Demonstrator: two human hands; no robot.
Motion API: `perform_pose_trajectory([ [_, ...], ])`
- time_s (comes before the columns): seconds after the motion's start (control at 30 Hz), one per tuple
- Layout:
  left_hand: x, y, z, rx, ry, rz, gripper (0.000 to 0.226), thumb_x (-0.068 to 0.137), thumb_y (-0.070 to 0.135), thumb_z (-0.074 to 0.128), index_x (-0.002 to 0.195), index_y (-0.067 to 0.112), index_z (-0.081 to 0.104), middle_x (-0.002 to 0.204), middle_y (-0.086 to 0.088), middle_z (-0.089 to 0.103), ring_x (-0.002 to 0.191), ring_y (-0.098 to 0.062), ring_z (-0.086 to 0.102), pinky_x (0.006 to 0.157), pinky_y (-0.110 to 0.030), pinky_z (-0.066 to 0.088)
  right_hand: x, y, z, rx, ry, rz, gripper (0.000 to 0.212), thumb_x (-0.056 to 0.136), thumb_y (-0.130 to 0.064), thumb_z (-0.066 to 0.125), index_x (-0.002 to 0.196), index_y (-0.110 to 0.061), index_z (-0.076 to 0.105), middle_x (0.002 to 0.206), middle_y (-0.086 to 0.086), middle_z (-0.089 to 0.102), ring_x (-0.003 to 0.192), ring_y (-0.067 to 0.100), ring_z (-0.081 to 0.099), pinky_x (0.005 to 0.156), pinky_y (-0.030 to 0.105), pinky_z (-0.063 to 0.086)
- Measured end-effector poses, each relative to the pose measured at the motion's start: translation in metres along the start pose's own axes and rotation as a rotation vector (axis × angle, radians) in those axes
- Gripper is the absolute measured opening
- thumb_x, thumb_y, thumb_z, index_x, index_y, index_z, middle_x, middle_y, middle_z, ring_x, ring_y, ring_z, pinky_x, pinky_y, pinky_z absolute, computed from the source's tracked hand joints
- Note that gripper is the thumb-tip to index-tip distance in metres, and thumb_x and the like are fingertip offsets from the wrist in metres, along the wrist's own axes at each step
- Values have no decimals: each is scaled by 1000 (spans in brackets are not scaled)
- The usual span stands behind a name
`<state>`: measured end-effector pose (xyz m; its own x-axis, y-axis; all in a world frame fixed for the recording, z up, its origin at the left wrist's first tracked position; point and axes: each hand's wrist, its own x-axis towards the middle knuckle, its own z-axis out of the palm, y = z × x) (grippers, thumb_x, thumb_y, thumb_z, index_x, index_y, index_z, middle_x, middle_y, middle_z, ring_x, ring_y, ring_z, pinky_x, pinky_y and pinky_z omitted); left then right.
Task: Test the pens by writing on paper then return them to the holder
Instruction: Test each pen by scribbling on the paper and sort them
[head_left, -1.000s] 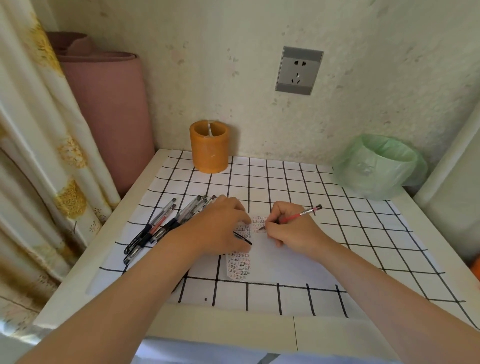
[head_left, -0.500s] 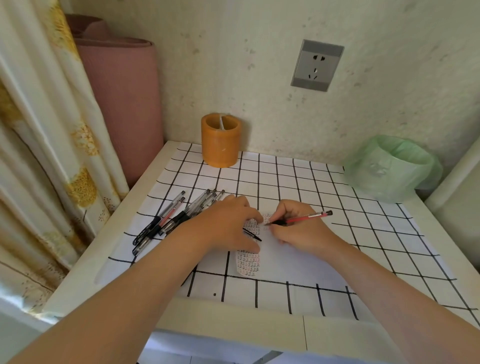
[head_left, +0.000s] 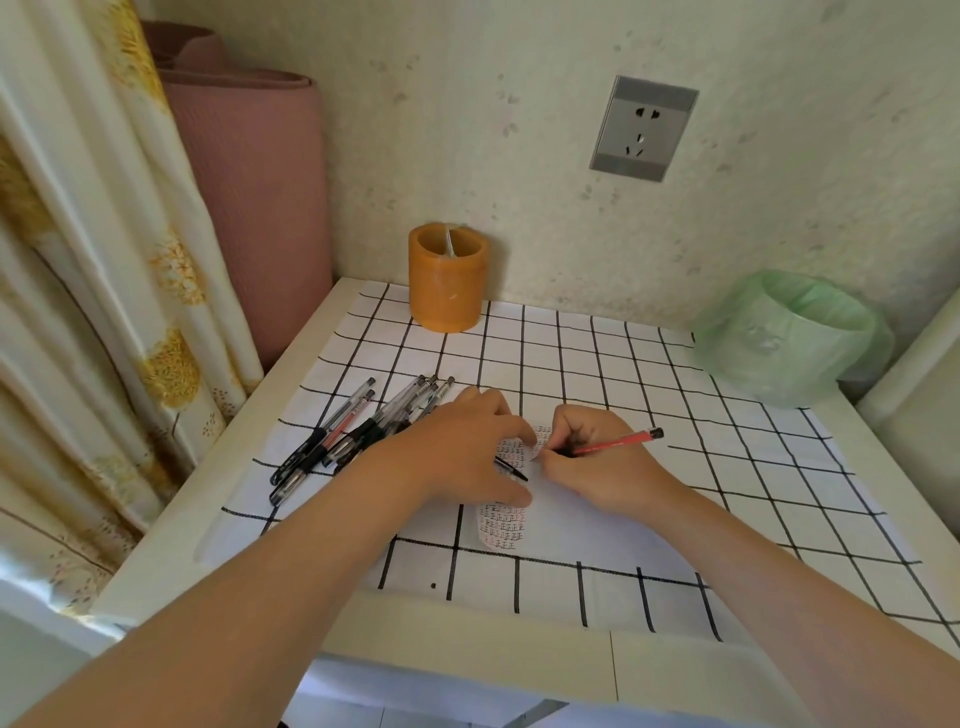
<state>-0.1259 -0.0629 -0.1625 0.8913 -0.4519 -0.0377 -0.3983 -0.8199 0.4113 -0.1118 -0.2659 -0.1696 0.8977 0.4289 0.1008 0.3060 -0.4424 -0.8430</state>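
Nearest me, both forearms reach in from the bottom of the frame over the bench (head_left: 467, 654) and meet at its middle, on the paper (head_left: 597, 525). Little has changed in the last second. The right hand (head_left: 597, 462) still pinches the red pen (head_left: 618, 441) between thumb and fingertips, but the pen has dropped from a steeper slant to lie almost level. Its tail points to the right of the frame and its tip is on the sheet among the upper rows of marks. I take that as this pen still being tried, not finished.

The left hand (head_left: 467, 452) has stayed palm down, fingers fairly straight, pressing the sheet flat. A black pen tip (head_left: 511, 467) pokes out beneath it, and how it is kept there is hidden.

The paper is white and curls up at its left edge, with neat rows of small black and red marks (head_left: 501, 525). Just left of the hands, the loose pens (head_left: 363, 436) lie in a fan on the checked cloth (head_left: 571, 353), unmoved, so most of the returning is yet to do.

Farther back, upper centre, the orange holder (head_left: 448, 278) stands upright against the wall with one pale stick inside. A green-bagged bin (head_left: 789, 338) sits at the far right
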Motion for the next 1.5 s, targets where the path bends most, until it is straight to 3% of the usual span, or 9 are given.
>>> perform_pose_trajectory([
  [0.17,1,3,1,3,8,-21,67,70,60,72,131,45,50,111,14,39,113,-11,35,92,-31,40,-1,-3,1,15,-20,-9,21,80,4,67,66,-3,52,61,1,50,49,2,38,46,13,31],
  [0.43,-1,8,-3,19,-14,-38,70,73,57,74,136,42,49,116,12,39,117,-10,32,97,-32,40,-2,0,1,-11,-6,-29,22,76,3,66,64,-7,50,59,-3,48,52,5,37,47,17,30],
  [0.8,0,10,-4,10,-29,-59,69,73,57,73,135,42,48,117,12,38,117,-10,31,92,-31,39,-2,2,1,6,-24,-50,22,77,6,66,65,-5,52,57,-8,49,51,4,39,47,17,32],
  [1.0,0,10,-4,13,-27,-57,69,72,56,74,135,42,49,117,12,38,117,-11,30,92,-31,39,-3,2,1,17,-9,-60,21,76,8,66,65,-3,52,60,1,51,52,8,40,48,19,32],
  [1.5,1,9,-3,9,-26,-54,69,72,56,74,135,41,49,117,12,38,115,-11,31,89,-29,36,-2,2,0,15,-48,-47,19,77,5,65,67,-5,53,61,-2,51,53,7,41,48,17,32],
])
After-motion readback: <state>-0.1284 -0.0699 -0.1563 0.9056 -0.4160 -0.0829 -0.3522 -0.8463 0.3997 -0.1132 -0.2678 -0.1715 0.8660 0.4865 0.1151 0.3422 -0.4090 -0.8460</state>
